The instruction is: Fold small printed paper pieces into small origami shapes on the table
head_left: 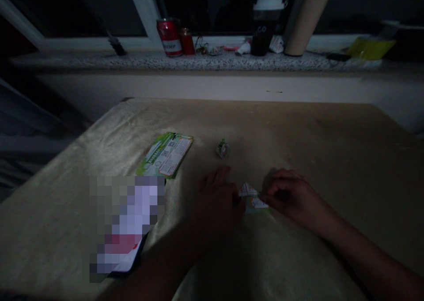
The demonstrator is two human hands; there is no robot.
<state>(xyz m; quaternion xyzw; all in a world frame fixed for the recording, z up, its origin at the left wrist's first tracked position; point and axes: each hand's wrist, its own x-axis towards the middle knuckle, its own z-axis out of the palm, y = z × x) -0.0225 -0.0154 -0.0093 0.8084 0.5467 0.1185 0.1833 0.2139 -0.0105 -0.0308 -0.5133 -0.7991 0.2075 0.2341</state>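
Observation:
A small folded paper [254, 199] lies on the table between my hands, green and white with print and a pointed top edge. My left hand [220, 199] rests at its left side, thumb and forefinger at the paper's edge and the other fingers stretched on the table. My right hand [287, 190] pinches the paper's right edge between thumb and forefinger. Just beyond my left hand stands a small crumpled or folded paper piece [223, 148]. Printed green leaflets [165, 154] lie to the left. The light is dim, so the fingertips are hard to make out.
A phone [134, 226] with a lit, blurred screen lies left of my left forearm. The table [314, 137] has a pale cloth. Behind it, a granite windowsill [139, 62] holds a red can [169, 38], a small red jar [187, 43], a dark cup [261, 31] and a cardboard tube [306, 18].

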